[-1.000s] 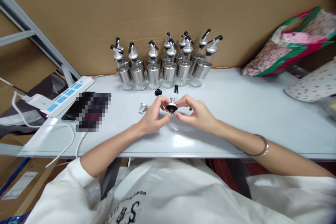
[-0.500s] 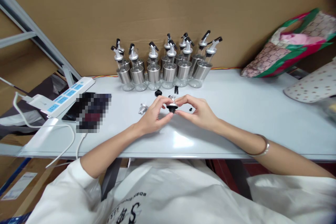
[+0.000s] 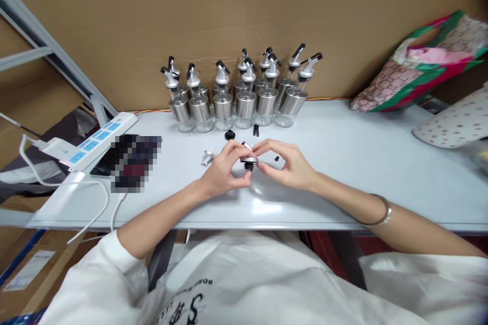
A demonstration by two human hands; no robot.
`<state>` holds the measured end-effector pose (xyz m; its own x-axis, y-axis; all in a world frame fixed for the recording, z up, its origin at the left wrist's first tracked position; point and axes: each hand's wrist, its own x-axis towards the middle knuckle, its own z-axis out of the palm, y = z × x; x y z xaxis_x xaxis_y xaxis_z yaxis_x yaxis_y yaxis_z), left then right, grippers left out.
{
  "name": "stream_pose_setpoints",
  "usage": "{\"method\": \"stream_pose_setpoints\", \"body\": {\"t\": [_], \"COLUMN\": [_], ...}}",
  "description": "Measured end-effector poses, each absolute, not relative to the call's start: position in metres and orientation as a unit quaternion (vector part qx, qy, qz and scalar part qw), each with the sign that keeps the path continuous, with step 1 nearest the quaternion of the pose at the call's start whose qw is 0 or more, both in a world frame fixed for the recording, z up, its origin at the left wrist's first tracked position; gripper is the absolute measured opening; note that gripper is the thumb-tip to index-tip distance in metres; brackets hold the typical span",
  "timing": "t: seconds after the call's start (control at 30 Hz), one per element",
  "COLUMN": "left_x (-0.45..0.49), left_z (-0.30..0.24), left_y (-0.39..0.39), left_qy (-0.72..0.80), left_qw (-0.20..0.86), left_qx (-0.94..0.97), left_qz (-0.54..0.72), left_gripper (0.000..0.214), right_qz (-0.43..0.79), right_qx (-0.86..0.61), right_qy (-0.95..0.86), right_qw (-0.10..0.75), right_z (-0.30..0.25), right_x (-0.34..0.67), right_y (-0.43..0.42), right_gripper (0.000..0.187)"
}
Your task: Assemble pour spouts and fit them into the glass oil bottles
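Observation:
Between my two hands is a pour spout [image 3: 249, 161], silver on top with a ribbed black stopper pointing down. The fingers and thumb of my left hand [image 3: 227, 167] close on its left side. My right hand [image 3: 284, 163] pinches it from the right with its fingertips. Beyond my left hand lie a silver spout piece [image 3: 208, 157] and a round black stopper [image 3: 230, 134]. Small black lever pieces [image 3: 256, 130] rest past the fingers, and a tiny black part [image 3: 276, 159] shows inside the curve of my right hand.
Several glass-and-steel bottles [image 3: 223, 109] with spouts stand in rows at the back. A white power strip [image 3: 102, 137] and a phone, partly pixelated, lie at left. A patterned bag [image 3: 392, 78] and a dotted white object [image 3: 453, 119] are at right.
The pour spout has turned and tipped a little in my fingers, its stopper slightly lower. My left thumb has shifted down along it. The parts on the table have not moved.

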<state>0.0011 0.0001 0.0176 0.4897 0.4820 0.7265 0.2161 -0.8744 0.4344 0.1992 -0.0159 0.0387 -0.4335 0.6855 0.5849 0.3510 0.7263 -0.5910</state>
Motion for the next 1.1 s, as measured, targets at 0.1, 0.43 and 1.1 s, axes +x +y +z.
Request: {"method": "stream_pose_setpoints", "body": {"t": [0.1,0.43,1.1], "left_x": [0.0,0.001,-0.001], "left_z": [0.018,0.016,0.013], "left_y": [0.002,0.002,0.005], "left_qy": [0.213,0.166,0.189], "left_qw": [0.14,0.127,0.161], "left_qx": [0.856,0.894,0.909], "left_qz": [0.45,0.396,0.336], "left_gripper": [0.034,0.031,0.022], "right_qz": [0.195,0.097,-0.005], "right_qx": [-0.357,-0.42,-0.614], "right_qy": [-0.81,-0.883,-0.784], "right_qw": [0.423,0.188,0.094], "right_z": [0.038,0.01,0.029], "right_x": [0.206,0.243,0.253], "right_y": [-0.006,0.046,0.047], "right_gripper": [0.01,0.019,0.022]}}
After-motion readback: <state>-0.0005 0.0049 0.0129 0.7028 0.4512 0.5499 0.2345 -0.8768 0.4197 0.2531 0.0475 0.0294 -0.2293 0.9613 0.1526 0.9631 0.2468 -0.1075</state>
